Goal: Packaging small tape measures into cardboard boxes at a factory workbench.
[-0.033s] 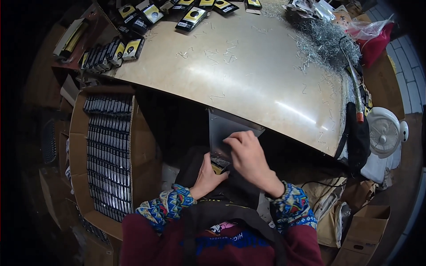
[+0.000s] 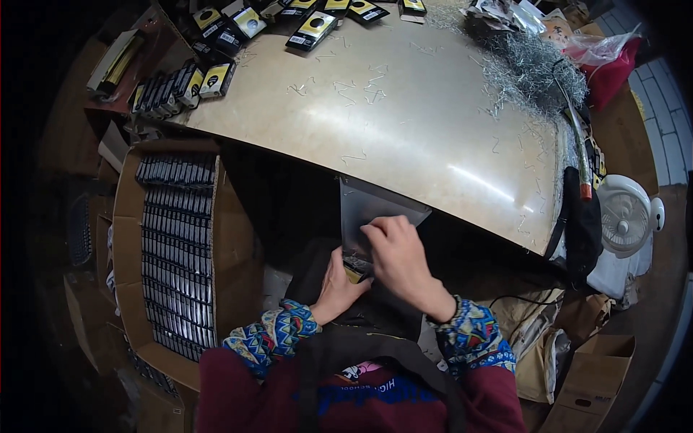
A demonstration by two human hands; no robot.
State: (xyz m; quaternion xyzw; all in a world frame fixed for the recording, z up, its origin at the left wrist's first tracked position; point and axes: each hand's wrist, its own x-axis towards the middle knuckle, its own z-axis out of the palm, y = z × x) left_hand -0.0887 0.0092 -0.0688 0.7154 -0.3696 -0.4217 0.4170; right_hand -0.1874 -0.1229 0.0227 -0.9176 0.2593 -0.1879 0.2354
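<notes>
Below the table's front edge, my left hand (image 2: 336, 294) is closed around a small black and yellow box (image 2: 353, 275), thumb along one side. The box sits against the lower end of a grey, flat metal plate (image 2: 354, 206) that slopes down from the table toward me. Over that plate hovers my right hand (image 2: 401, 261), its thumb and fingers drawn together. Whatever they pinch, if anything, cannot be made out. My right hand partly covers the box and the plate's right side.
On the table (image 2: 426, 137) lie bent wire hooks (image 2: 375, 94) and a tangled wire heap (image 2: 538, 68). Black and yellow boxes (image 2: 314, 30) line its far left. An open carton (image 2: 128, 216) of packed boxes stands left. A white fan (image 2: 625, 216) stands right.
My right hand has shifted slightly left and down over the metal plate. My left hand stays around the box.
</notes>
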